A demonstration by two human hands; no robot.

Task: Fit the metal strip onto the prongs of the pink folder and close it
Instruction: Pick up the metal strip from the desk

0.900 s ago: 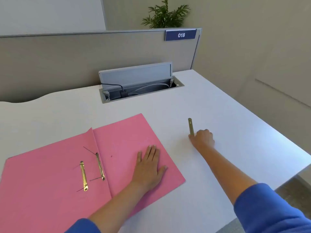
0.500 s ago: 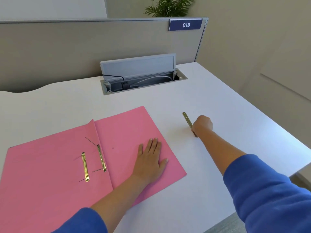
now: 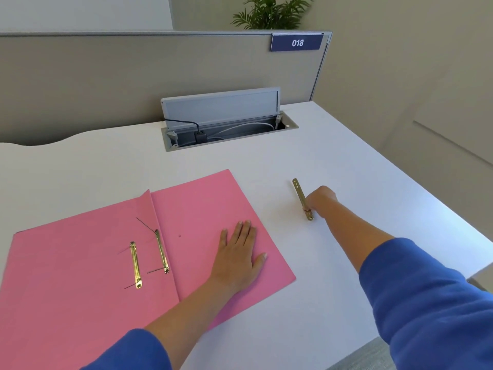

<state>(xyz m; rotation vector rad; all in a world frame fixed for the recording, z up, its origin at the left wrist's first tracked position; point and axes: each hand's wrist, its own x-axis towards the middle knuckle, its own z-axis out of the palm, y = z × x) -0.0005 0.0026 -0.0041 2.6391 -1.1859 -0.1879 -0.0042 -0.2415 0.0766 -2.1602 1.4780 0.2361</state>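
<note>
On desk: folder (image 3: 80, 284) lies open, prongs (image 3: 149, 260) bare.
Strip (image 3: 299, 192): right of folder, pinched by right hand (image 3: 320, 200).
Left hand (image 3: 237, 252): flat, open on folder.
Left: fitting, closing.

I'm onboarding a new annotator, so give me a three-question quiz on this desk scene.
1. True or false: the pink folder lies open on the desk.
2. Which hand is on the loose metal strip? A) left B) right C) neither
3. Fill in: the left hand lies flat on the folder's ____ half.

Key: 1 true. 2 B, the right hand closes around the strip's near part, to the right of the folder. 3 right.
</note>
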